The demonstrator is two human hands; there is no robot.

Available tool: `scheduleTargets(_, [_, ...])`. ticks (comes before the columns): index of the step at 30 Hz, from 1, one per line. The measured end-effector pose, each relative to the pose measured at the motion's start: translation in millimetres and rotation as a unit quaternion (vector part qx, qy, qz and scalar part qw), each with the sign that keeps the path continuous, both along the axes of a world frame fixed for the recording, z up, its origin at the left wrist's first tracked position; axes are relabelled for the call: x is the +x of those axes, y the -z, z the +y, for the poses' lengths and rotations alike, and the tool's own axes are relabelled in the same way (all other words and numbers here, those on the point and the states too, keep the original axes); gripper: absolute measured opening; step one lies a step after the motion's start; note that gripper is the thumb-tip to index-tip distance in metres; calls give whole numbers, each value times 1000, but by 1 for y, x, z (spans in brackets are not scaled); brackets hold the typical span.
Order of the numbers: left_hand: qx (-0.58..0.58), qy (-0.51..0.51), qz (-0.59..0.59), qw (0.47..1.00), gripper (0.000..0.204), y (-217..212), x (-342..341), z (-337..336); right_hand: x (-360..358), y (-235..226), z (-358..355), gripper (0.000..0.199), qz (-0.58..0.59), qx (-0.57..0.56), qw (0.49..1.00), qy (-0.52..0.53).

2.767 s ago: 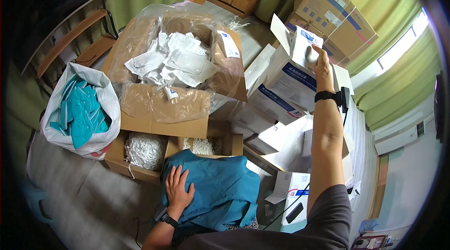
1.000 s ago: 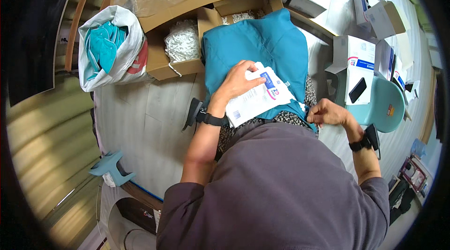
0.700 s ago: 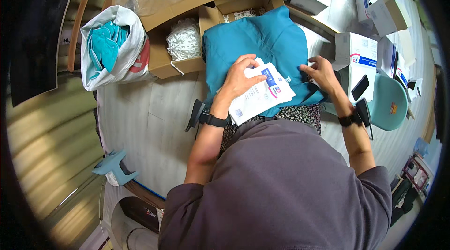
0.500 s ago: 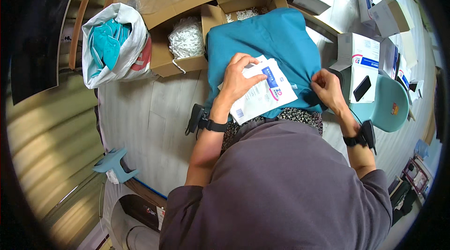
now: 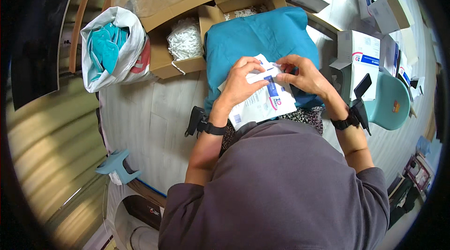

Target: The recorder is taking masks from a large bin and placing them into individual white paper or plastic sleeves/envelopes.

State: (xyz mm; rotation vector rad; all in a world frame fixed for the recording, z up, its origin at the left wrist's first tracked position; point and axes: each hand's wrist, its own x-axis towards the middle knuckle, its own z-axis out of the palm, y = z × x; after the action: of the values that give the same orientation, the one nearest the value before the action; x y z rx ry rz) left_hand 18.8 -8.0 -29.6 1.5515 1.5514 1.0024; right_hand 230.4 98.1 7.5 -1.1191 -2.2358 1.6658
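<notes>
Gripping a loose stack of white printed packets point(image 5: 255, 105) on the lap is the main weak point here: the left hand point(image 5: 240, 83) has its thumb across the front and its fingers curled at the upper-left edge, while the right hand point(image 5: 302, 75) pinches the top edge, where its fingers hide exactly how much is caught. The packets lie over the front of the teal cloth point(image 5: 260, 32), slanted, their lower end close to the dark shirt point(image 5: 276, 170). A hard pull by the right hand could bend or tear a packet, or drag a neighbour along. If the left thumb eased, the uneven stack would probably fan out and slide down the smooth, sloping cloth, perhaps over the speckled fabric point(image 5: 307, 116) to the floor point(image 5: 136, 114).
</notes>
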Motion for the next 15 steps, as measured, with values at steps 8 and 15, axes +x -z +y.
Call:
scheduleTargets(8, [-39, 14, 51, 998, 32, -19, 8, -7, -7, 15, -11, 31, 29, -156, 987, 31])
scheduleTargets(15, [-106, -64, -125, 984, 26, -49, 11, -6, -16, -12, -17, 20, 130, -209, 964, 99])
